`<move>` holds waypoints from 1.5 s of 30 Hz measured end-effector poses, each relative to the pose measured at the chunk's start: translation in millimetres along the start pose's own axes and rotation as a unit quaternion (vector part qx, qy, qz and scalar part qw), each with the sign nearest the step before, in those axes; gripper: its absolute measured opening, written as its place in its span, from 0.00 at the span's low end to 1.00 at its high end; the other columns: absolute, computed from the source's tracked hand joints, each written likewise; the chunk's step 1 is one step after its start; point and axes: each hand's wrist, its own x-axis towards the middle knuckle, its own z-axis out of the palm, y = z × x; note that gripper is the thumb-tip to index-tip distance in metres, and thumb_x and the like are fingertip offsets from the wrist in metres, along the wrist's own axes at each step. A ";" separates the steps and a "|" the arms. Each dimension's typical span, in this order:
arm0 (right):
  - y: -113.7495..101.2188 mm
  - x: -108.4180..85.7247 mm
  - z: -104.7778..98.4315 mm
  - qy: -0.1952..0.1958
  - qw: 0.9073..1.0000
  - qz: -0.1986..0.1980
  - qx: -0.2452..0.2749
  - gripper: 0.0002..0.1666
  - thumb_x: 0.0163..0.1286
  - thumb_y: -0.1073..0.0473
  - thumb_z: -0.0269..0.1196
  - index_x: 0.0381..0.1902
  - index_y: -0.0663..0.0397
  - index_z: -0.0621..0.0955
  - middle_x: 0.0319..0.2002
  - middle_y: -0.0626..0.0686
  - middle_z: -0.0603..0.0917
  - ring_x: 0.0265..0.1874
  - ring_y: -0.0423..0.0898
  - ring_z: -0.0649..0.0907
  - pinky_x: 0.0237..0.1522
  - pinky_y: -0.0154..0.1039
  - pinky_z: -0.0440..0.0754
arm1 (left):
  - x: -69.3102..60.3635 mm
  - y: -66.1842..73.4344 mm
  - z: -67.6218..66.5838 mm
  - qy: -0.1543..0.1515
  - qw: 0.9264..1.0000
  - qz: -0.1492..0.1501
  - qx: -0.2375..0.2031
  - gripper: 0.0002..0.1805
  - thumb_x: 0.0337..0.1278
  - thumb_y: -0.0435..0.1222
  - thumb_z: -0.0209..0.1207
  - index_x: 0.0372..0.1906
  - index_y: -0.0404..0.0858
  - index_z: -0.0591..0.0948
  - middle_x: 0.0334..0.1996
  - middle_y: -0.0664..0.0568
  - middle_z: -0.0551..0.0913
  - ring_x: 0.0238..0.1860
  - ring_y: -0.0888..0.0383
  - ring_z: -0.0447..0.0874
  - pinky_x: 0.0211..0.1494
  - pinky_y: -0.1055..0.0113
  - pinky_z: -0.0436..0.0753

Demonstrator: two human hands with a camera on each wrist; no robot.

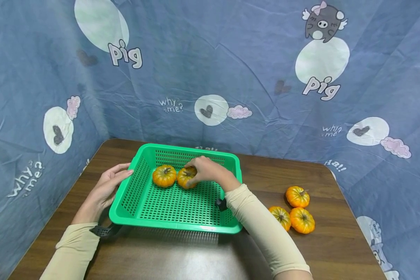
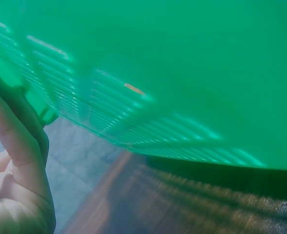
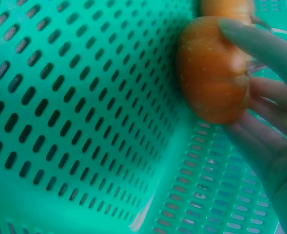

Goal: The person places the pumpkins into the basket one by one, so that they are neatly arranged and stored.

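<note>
In the head view, a green plastic basket with slotted walls stands on the table. Inside it, two small orange pumpkins sit side by side toward the back. My right hand reaches over the basket and grips the right pumpkin, thumb and fingers around its sides; the right wrist view shows this held pumpkin close up. The other pumpkin lies just left of it. At the basket's left side, my left hand holds the rim, fingertips at its edge. The basket's outer wall fills most of the left wrist view.
Three more pumpkins, an upper one, a lower one and one partly behind the right sleeve, lie on the brown wooden table right of the basket. A blue printed cloth hangs behind and beside the table.
</note>
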 end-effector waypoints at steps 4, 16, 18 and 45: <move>-0.8 2.1 0.9 0.004 1.000 -0.005 -0.001 0.36 0.65 0.44 0.75 0.67 0.52 0.81 0.62 0.50 0.85 0.55 0.45 0.83 0.57 0.40 0.84 | -1.0 0.4 -1.6 0.003 1.000 -0.001 0.000 0.14 0.80 0.31 0.51 0.61 0.47 0.76 0.44 0.57 0.91 0.41 0.60 0.93 0.43 0.63 0.94; -2.3 1.6 -1.1 0.001 1.000 0.005 0.012 0.39 0.63 0.43 0.76 0.68 0.52 0.79 0.67 0.52 0.82 0.64 0.48 0.81 0.64 0.42 0.85 | -1.3 -1.8 -3.8 0.000 1.000 0.000 -0.009 0.14 0.80 0.30 0.50 0.61 0.47 0.76 0.45 0.56 0.91 0.42 0.59 0.93 0.43 0.62 0.94; -1.8 0.6 -2.0 -0.001 1.000 0.009 0.024 0.40 0.63 0.44 0.76 0.69 0.53 0.79 0.67 0.52 0.82 0.64 0.48 0.81 0.65 0.43 0.85 | -1.1 -2.4 -4.1 -0.003 1.000 0.001 -0.012 0.14 0.81 0.30 0.49 0.61 0.46 0.76 0.44 0.56 0.91 0.41 0.59 0.93 0.43 0.63 0.94; 10.9 -37.2 -47.7 0.080 0.993 0.013 0.089 0.39 0.61 0.46 0.78 0.67 0.53 0.80 0.64 0.54 0.84 0.63 0.52 0.83 0.64 0.48 0.86 | 3.0 -3.0 -3.7 -0.011 1.000 0.003 -0.017 0.15 0.81 0.29 0.47 0.61 0.46 0.75 0.44 0.56 0.91 0.41 0.59 0.93 0.42 0.63 0.93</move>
